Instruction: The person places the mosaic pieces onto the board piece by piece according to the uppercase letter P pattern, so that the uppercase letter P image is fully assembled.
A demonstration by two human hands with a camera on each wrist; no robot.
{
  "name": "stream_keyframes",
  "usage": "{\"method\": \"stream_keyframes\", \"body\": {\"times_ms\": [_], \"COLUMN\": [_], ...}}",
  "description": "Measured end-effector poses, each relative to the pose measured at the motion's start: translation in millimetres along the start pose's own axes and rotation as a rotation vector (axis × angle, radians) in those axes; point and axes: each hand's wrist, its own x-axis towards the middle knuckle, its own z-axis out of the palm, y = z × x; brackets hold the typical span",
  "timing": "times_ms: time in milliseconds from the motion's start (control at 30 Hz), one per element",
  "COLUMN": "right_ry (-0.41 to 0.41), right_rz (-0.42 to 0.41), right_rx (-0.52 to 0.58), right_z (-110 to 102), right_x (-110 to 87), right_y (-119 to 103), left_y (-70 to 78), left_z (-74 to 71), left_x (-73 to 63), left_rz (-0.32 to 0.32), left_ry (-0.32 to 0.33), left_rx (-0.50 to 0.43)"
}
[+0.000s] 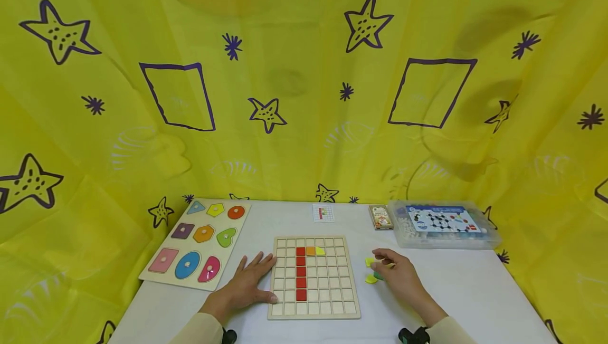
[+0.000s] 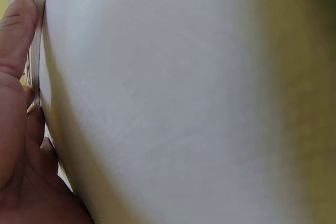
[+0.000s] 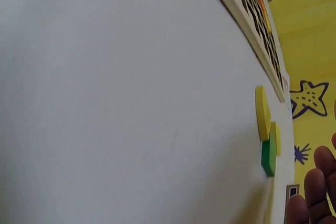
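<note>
A wooden grid board (image 1: pixel 326 294) lies in front of me, with a column of red square tiles (image 1: pixel 301 271), an orange tile (image 1: pixel 311 251) and a yellow rounded tile (image 1: pixel 320 251) in its cells. My left hand (image 1: pixel 244 283) rests along its left edge, fingers spread, thumb on the frame; the left wrist view shows the thumb (image 2: pixel 18 30) against the side. To the board's right, my right hand (image 1: pixel 401 275) hovers over loose pieces with fingers loosely bent. Under it lie yellow pieces (image 1: pixel 371 279) and a green piece (image 3: pixel 269 153), partly hidden by the hand in the head view.
A shape-knob puzzle board (image 1: pixel 187 246) lies at the left. At the back are a small pattern card (image 1: pixel 323 213), a small card box (image 1: pixel 381 217) and a clear plastic case (image 1: pixel 444 225) with a molecule label. A yellow curtain (image 1: pixel 304 164) hangs behind the white table.
</note>
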Motion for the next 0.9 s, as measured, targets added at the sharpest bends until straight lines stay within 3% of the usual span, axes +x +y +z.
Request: {"method": "stream_keyframes", "body": {"times_ms": [467, 633, 900], "right_ry": [-0.085, -0.124, -0.116], "right_rz": [0.016, -0.011, -0.086], "right_rx": [-0.051, -0.075, -0.179], "right_z": [-22, -21, -17], "right_x": [-2.8, -1.9, 3.5], "right_y": [28, 33, 37], "left_y": [-0.9, -0.5, 0.8], "left_z": [1.3, 0.8, -0.4], "left_x": [0.2, 0.2, 0.3], "left_rz": [-0.006, -0.007, -0.01], "left_ry": [-0.003, -0.003, -0.008], "left_rx": [0.011, 0.012, 0.011]}}
